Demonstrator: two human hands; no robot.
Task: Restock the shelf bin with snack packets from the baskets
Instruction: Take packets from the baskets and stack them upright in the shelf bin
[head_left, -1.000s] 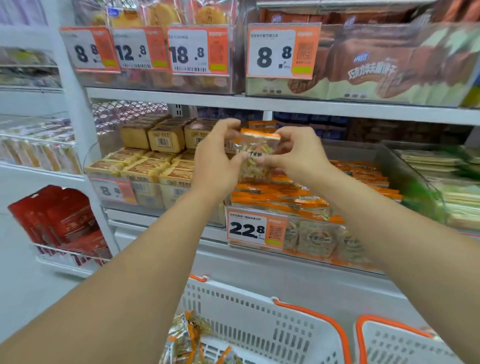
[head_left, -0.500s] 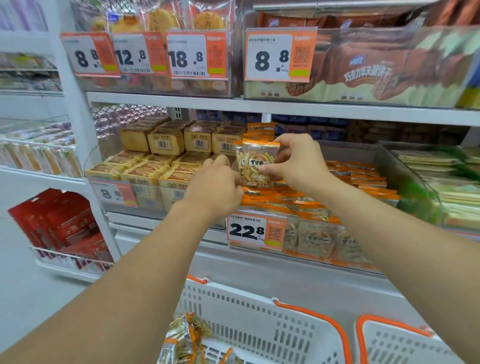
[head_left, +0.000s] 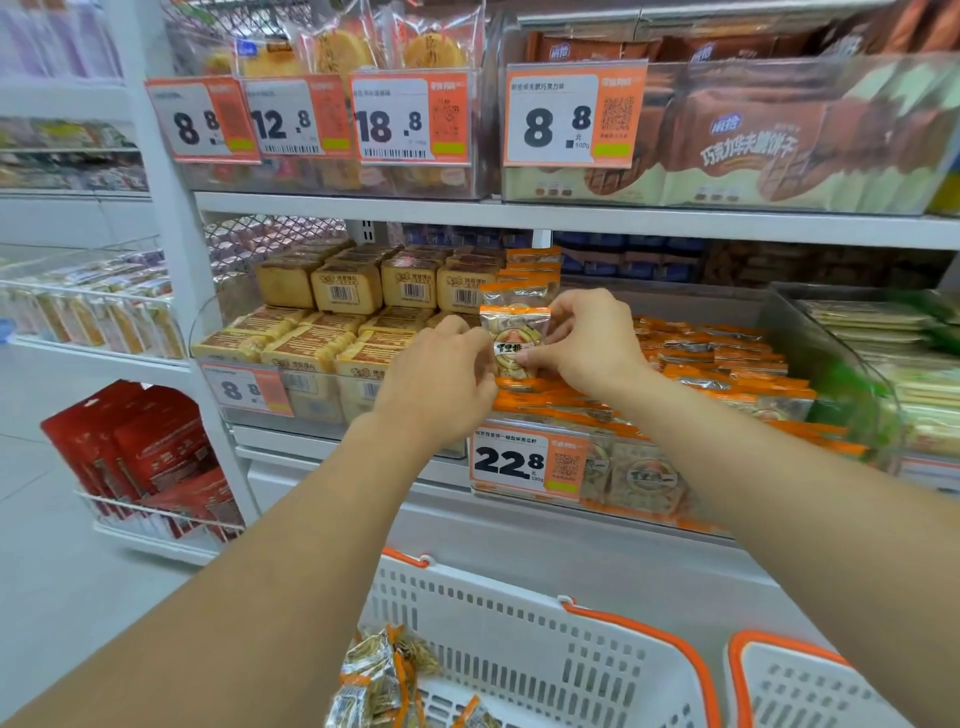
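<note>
Snack packet (head_left: 514, 340) is held upright over the left end of the shelf bin (head_left: 810, 332), pinched at its right side by the right hand (head_left: 589, 340) and at its left side by the left hand (head_left: 441, 382).

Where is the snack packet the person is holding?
In the head view the snack packet stands upright at centre, pinched between the left hand and right hand, at the left end of the orange-packet bin, above the 22.8 price tag.
</note>
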